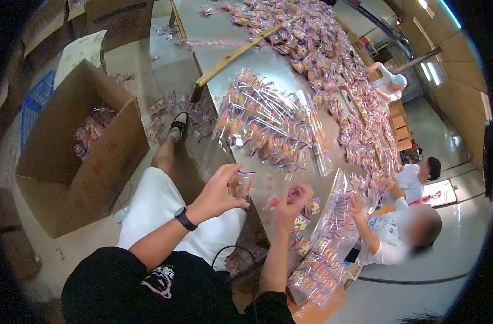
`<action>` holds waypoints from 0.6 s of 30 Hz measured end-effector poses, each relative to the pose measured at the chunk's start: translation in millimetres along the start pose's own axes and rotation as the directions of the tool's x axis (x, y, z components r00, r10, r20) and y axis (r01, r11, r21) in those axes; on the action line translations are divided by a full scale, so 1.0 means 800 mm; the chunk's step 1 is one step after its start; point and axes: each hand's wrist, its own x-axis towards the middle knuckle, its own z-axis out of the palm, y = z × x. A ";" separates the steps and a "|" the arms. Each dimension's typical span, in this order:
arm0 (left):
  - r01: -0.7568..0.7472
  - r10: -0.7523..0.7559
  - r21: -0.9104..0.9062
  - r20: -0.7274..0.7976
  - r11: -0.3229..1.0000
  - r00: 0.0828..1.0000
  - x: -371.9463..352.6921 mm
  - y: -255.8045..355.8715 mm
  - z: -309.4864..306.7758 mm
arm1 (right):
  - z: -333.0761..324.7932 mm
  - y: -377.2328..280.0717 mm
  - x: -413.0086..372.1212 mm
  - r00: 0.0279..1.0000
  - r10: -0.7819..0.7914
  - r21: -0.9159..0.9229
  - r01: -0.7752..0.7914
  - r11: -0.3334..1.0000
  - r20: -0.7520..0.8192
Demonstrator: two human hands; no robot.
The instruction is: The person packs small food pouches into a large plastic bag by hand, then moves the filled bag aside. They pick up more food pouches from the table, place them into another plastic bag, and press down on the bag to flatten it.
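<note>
My left hand [220, 190], with a dark watch on its wrist, grips a small clear-wrapped packet [240, 185] between thumb and fingers, above my lap. To its right, my right hand [293, 204] is curled over the table edge, its fingers closed around something purple and clear, too small to make out. Clear plastic film with red print lies between and behind both hands. Just beyond them, a large clear bag [268, 121] filled with rows of wrapped packets rests on the metal table [216, 58].
An open cardboard box [109, 173] with packets inside stands at the left, beside a blue crate [35, 105]. A wooden bar [241, 51] crosses the table. Many packets [316, 54] are heaped beyond. A co-worker [392, 229] handles packets at the right; two more people are farther back.
</note>
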 end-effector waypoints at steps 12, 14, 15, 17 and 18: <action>0.084 -0.085 -0.046 -0.019 0.995 0.996 0.027 -0.034 0.011 | 0.049 -0.017 0.008 0.984 -0.074 -0.528 0.150 0.836 0.161; 0.108 -0.106 -0.112 0.022 0.988 0.994 0.027 -0.039 0.011 | 0.058 -0.026 0.012 0.990 -0.027 -0.527 0.096 0.845 0.136; 0.113 -0.107 -0.162 0.045 0.980 0.993 0.031 -0.043 0.015 | 0.062 -0.029 0.015 0.992 -0.007 -0.526 0.070 0.848 0.122; 0.065 -0.055 -0.124 0.076 0.990 0.996 0.039 -0.052 0.020 | 0.059 -0.019 0.009 0.994 -0.001 -0.434 0.047 0.900 0.107; 0.011 -0.009 -0.034 0.085 0.999 0.996 0.042 -0.057 0.022 | 0.057 -0.014 0.006 0.995 -0.004 -0.386 0.043 0.922 0.102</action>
